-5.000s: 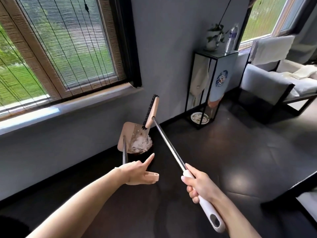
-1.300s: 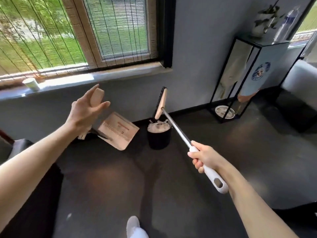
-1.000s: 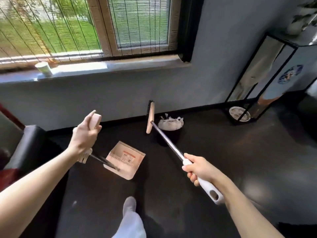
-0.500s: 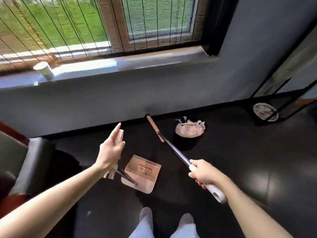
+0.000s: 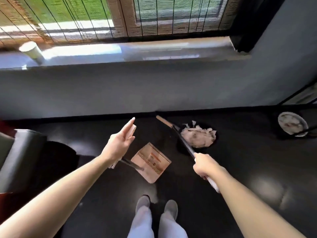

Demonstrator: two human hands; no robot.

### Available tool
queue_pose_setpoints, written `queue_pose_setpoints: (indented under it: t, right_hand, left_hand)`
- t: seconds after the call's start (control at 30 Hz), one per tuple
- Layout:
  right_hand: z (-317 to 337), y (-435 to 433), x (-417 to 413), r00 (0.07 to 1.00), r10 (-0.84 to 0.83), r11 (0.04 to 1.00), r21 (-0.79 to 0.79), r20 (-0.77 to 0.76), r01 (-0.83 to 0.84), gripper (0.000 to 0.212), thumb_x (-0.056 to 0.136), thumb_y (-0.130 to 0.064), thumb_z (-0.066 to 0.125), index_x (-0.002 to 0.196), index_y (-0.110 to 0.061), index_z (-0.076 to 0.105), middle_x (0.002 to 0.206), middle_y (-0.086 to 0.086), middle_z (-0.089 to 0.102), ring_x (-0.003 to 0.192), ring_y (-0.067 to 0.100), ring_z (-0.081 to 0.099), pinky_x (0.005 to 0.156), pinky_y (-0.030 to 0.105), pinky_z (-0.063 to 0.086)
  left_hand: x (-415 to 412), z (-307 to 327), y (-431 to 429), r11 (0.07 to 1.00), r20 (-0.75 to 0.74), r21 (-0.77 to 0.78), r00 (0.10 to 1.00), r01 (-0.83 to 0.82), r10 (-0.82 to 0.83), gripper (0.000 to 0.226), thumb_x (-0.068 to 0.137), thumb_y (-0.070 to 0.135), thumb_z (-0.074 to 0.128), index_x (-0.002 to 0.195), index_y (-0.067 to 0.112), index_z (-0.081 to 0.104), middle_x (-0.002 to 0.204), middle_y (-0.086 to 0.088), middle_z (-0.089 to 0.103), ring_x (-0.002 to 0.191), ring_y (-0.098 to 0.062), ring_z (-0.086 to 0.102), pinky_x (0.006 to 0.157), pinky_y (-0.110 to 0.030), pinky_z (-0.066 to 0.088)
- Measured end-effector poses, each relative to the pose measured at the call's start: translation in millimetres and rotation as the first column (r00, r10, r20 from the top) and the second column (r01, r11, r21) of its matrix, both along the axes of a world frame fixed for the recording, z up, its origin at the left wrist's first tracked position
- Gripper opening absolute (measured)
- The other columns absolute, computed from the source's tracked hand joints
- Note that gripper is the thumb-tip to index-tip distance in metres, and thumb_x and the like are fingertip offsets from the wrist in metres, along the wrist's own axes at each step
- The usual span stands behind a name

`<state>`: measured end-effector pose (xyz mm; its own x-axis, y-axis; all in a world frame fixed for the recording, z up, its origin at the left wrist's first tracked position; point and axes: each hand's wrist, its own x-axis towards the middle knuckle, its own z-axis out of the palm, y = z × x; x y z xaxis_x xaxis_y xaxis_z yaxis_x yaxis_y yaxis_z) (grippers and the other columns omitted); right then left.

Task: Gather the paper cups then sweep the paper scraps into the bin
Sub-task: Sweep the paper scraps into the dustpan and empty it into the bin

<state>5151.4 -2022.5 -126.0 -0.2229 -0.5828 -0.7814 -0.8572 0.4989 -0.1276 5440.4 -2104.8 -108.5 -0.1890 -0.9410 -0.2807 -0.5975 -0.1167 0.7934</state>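
Lowered since a second ago, the dustpan lies flat on the floor just ahead of the feet. The left hand steadies its handle, fingers nearly straight. The right hand wraps the broom shaft. Beyond, paper scraps fill the bin; a paper cup stands on the windowsill. Sweeping looks finished; next, park the tools.

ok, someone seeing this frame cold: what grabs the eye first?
The black bin by the wall, heaped with white paper scraps, stands out on the dark floor. Just in front, the right hand grips a broom whose head lies beside the bin, and the left hand is at the handle of a peach dustpan. A lone paper cup sits on the sunlit windowsill, far left.
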Motion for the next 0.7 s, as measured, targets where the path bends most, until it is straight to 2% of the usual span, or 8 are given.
queue_pose_setpoints:
  t: [0.1,0.2,0.27,0.33,0.4,0.5,0.63,0.7]
  right_hand:
    - [-19.8,-10.6,-4.6,0.995,-0.025,0.998,0.061,0.094,0.020,0.052,0.087,-0.005,0.039,0.138,-0.016,0.041,0.126,0.017,0.058,0.102,0.034,0.060,0.060,0.029,0.043]
    - [-26.5,-16.6,-3.9,0.988,-0.027,0.988,0.153,0.153,0.004,0.034,0.088,-0.012,0.037,0.120,-0.023,0.037,0.102,0.013,0.062,0.106,0.033,0.060,0.058,0.027,0.040]
    - [-22.9,-17.4,-1.2,0.982,-0.054,0.980,0.199,0.183,0.017,0.060,0.089,-0.015,0.044,0.146,-0.017,0.025,0.090,0.012,0.064,0.085,0.029,0.063,0.070,0.029,0.047]
    - [-15.8,-13.1,-2.5,0.944,-0.199,0.955,0.266,0.262,0.127,0.083,0.088,-0.014,0.056,0.154,-0.022,0.006,0.060,0.005,0.061,0.052,0.018,0.058,0.059,0.026,0.048]
    - [-4.9,-1.6,-4.8,0.858,-0.390,0.903,0.323,0.334,0.285,0.087,0.088,-0.004,0.057,0.153,-0.033,0.007,0.050,0.004,0.055,0.041,0.012,0.048,0.047,0.025,0.044]
    - [12.1,26.3,-7.5,0.780,-0.495,0.857,0.362,0.384,0.366,0.080,0.091,0.005,0.044,0.152,-0.038,0.015,0.061,0.003,0.052,0.038,0.008,0.039,0.039,0.020,0.038]
    - [41.6,58.1,-15.2,0.777,-0.485,0.856,0.401,0.402,0.327,0.080,0.089,0.003,0.050,0.149,-0.042,0.023,0.060,0.003,0.042,0.039,0.007,0.037,0.038,0.018,0.034]
    - [54.9,69.8,-17.5,0.808,-0.431,0.882,0.377,0.401,0.283,0.078,0.088,0.001,0.053,0.147,-0.043,0.026,0.063,0.003,0.043,0.039,0.006,0.038,0.039,0.019,0.035]
  left_hand:
    - [-10.3,-2.1,-34.8,0.999,0.044,-0.045,0.999,-0.029,0.031,0.070,0.096,0.017,0.056,0.135,0.065,0.025,0.135,0.005,0.056,0.118,-0.005,0.057,0.097,-0.016,0.041]
    - [-19.7,-5.1,-53.5,0.995,0.071,-0.087,0.996,-0.052,0.058,0.067,0.094,0.018,0.058,0.138,0.059,0.028,0.124,0.000,0.063,0.075,0.007,0.065,0.065,-0.004,0.045]
    - [-19.8,-6.5,-55.3,0.996,0.067,-0.077,0.996,-0.046,0.051,0.066,0.094,0.018,0.058,0.138,0.059,0.030,0.126,0.000,0.063,0.073,0.001,0.066,0.063,-0.007,0.048]
    - [-12.9,-7.4,-54.9,0.997,0.058,-0.070,0.998,-0.026,0.030,0.065,0.095,0.018,0.057,0.138,0.058,0.030,0.125,0.000,0.063,0.067,0.000,0.064,0.059,-0.007,0.047]
    - [-5.6,-7.3,-53.7,0.998,0.050,-0.064,0.999,-0.001,0.004,0.066,0.095,0.018,0.057,0.136,0.061,0.029,0.125,0.003,0.062,0.057,0.004,0.060,0.054,-0.011,0.047]
    - [-5.6,-7.0,-48.3,0.998,0.021,-0.056,1.000,0.016,-0.015,0.066,0.095,0.016,0.058,0.136,0.060,0.031,0.129,0.009,0.058,0.091,0.007,0.062,0.077,-0.011,0.049]
    - [-4.3,-6.2,-37.4,0.999,-0.017,-0.028,0.999,0.044,-0.044,0.065,0.095,0.015,0.058,0.134,0.060,0.034,0.120,0.011,0.059,0.080,0.011,0.059,0.049,-0.007,0.045]
    - [-0.5,-4.0,-27.7,0.999,-0.025,-0.028,0.999,0.046,-0.047,0.064,0.095,0.014,0.058,0.137,0.056,0.036,0.119,0.011,0.059,0.087,0.015,0.054,0.052,-0.004,0.044]
